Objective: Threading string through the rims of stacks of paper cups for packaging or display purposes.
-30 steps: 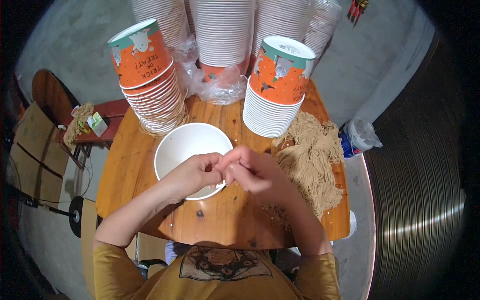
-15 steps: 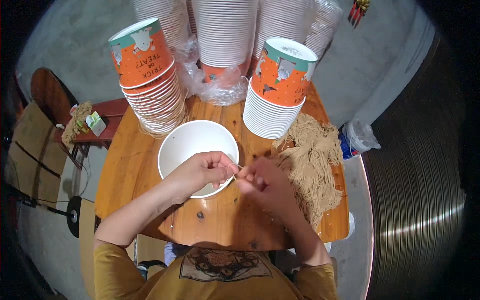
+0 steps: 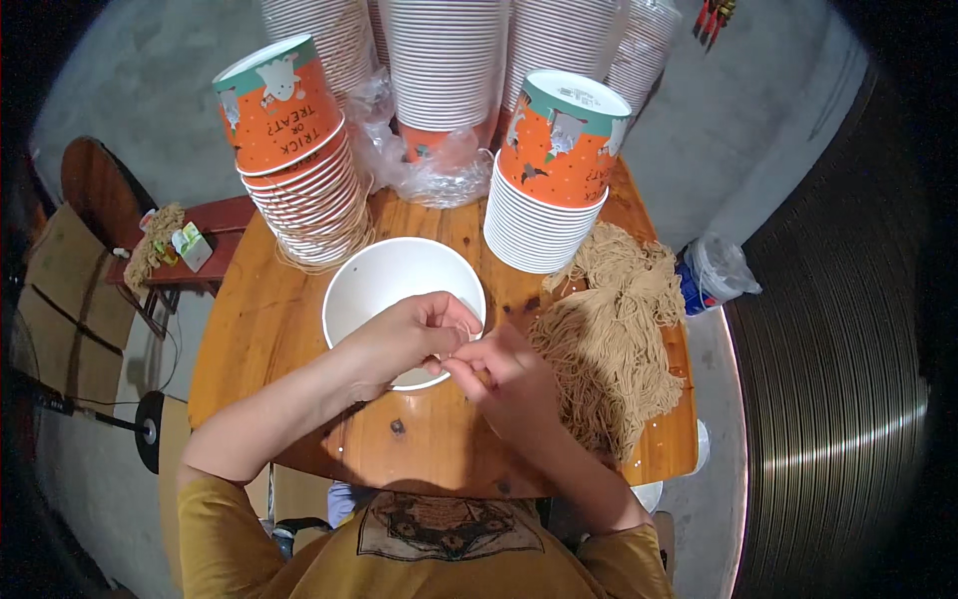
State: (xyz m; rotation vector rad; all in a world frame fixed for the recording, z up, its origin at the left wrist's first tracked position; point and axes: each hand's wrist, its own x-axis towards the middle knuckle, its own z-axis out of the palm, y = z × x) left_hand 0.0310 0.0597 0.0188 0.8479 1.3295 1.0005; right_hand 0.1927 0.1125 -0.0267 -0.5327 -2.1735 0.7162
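A white paper bucket [image 3: 369,290] stands mouth up on the wooden table in front of me, with a small dark hole near its far left rim. My left hand [image 3: 424,334] reaches over the bucket to its right side, thumb and fingers pinched on a thin pale cord at the rim. My right hand [image 3: 509,379] meets it just outside the bucket, its thumb and forefinger closed on the cord as well. Most of the cord is hidden by my fingers. To the right of my hands lies a large heap of tan cords [image 3: 609,349].
Upside-down stacks of orange and white buckets stand at the back left [image 3: 294,130] and right [image 3: 554,170], the left one hung with cords. Taller wrapped bucket stacks [image 3: 449,70] rise behind crumpled plastic [image 3: 444,180]. A red bench [image 3: 215,230] stands at left, a lined bin [image 3: 714,270] at right.
My right hand has moved down and left, closer against my left fingers. The bucket has shifted slightly right, and the cord shows less between my hands.
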